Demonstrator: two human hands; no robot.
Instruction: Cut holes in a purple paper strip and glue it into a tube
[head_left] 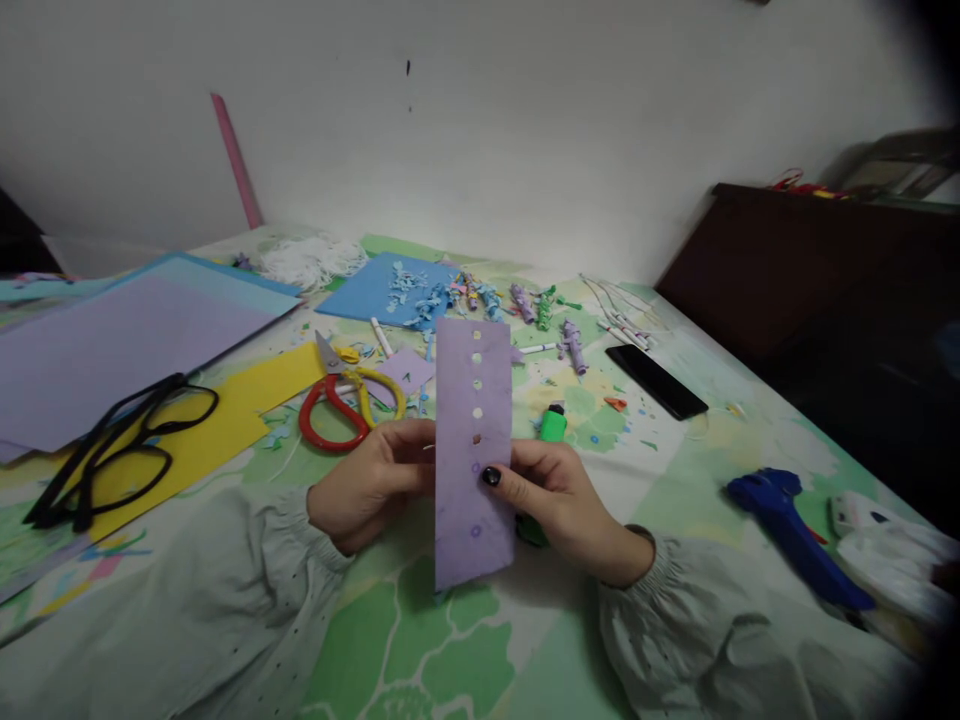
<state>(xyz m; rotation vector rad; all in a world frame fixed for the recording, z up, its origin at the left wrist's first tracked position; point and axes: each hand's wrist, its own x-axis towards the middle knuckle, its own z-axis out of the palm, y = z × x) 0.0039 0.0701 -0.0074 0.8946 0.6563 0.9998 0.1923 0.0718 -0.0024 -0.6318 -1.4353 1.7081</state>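
Upright in front of me is a strip of purple paper with a column of several punched holes and ring-shaped marks down its middle. My right hand is closed on its right edge, the dark-nailed thumb pressed on the front. My left hand is curled at the left edge; its fingertips go behind the strip and are hidden. Skin shows through one of the holes. Just past my right hand is a green object with a black tip, partly hidden. Red-and-yellow-handled scissors lie beyond my left hand.
Black glasses rest on yellow paper at left, beside large purple sheets. Curled paper rolls and blue foam-like sheet lie farther back. At right are a black phone and a blue glue gun.
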